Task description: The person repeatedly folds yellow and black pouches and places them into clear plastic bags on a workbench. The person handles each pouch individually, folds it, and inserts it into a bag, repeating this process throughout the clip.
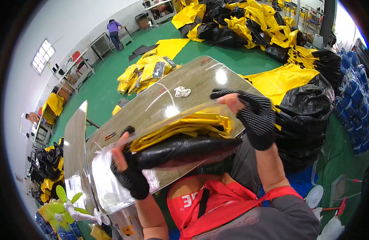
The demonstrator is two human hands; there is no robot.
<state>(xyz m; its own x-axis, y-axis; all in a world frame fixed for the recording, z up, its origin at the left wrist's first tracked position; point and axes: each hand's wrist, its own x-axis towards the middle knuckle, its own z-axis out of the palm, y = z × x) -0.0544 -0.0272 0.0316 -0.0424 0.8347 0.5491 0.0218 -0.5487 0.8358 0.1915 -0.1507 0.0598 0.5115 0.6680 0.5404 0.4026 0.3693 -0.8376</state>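
Note:
Both my hands wear black fingerless knit gloves. My left hand [126, 166] grips the near left end of a folded yellow and black plastic-like bundle [184, 138] that sits inside a clear plastic bag [112, 188]. My right hand [248, 114] holds the bundle's far right end, fingers curled over the clear bag's edge. The bundle hangs just above a shiny metal table [152, 100].
A small white crumpled rag [182, 92] lies on the table. Piles of yellow and black sheeting [248, 24] cover the green floor beyond, with a black stack [304, 120] at my right. A second metal table [74, 136] stands left. A person [113, 33] works by the far wall.

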